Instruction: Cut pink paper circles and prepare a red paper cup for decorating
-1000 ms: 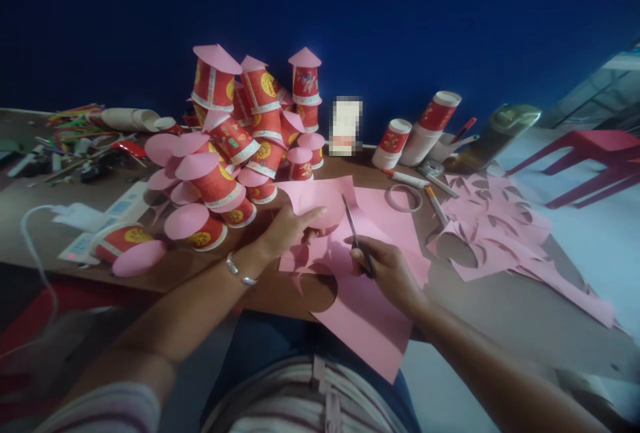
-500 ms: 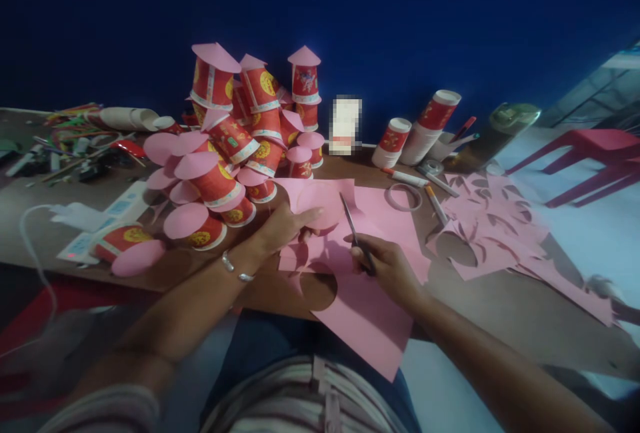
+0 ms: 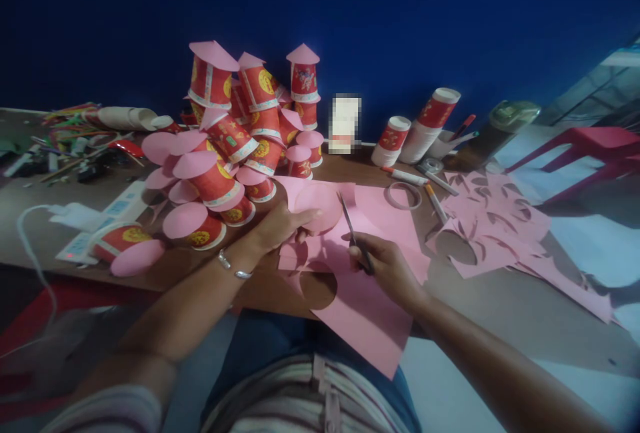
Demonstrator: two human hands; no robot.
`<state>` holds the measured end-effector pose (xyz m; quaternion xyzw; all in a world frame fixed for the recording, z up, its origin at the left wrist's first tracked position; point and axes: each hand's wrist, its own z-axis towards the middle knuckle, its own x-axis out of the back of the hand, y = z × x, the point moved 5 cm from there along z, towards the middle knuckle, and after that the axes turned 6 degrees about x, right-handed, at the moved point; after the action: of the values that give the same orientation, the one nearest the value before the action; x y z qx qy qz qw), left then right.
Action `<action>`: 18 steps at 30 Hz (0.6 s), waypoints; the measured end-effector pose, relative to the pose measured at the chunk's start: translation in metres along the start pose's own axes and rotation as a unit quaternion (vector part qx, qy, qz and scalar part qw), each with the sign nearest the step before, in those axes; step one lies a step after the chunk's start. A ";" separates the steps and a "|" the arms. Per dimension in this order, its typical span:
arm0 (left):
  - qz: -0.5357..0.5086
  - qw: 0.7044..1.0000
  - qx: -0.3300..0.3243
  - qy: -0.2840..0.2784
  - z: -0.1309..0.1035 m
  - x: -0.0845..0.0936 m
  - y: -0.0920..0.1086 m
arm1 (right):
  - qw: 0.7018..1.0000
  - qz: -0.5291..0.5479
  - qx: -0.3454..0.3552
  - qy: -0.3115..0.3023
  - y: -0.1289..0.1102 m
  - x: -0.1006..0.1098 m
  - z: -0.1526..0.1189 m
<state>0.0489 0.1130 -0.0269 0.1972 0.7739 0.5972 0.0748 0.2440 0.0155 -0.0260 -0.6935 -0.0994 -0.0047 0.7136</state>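
- Dark blue wall (image 3: 425, 20) behind brown flat table (image 3: 275, 294); I cannot read one blurred pale rectangle (image 3: 345, 120).
- Left hand (image 3: 280, 226) pinches pink paper (image 3: 327, 205), fingers partly hidden.
- Right hand (image 3: 387, 263) grips dark metal scissors (image 3: 351, 225).

Text: none you can read; yellow emblems (image 3: 265, 81) on red cups (image 3: 253, 91): too small; power-strip labels (image 3: 120, 204): blurred; pale card (image 3: 345, 116): pixelated

The scene is viewed through a single head-worn camera, aimed forward and down. The wearer's striped shirt (image 3: 280, 403) is caught close, at the lower edge; the left hand (image 3: 287, 225) and right hand (image 3: 384, 258) are framed mid-picture at the bench (image 3: 273, 294), and the blue wall (image 3: 400, 20) is taken in beyond.
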 end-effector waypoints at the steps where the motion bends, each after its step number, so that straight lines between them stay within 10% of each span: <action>1: -0.008 1.000 -0.001 -0.001 0.000 0.000 0.001 | 1.000 0.001 0.001 0.000 0.000 0.000 0.000; 18: -0.046 0.998 -0.050 -0.012 -0.003 -0.004 0.011 | 1.000 0.001 -0.009 0.009 0.001 0.001 -0.001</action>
<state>0.0542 0.1112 -0.0160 0.1642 0.7506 0.6284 0.1213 0.2451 0.0148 -0.0271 -0.6996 -0.0928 -0.0112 0.7084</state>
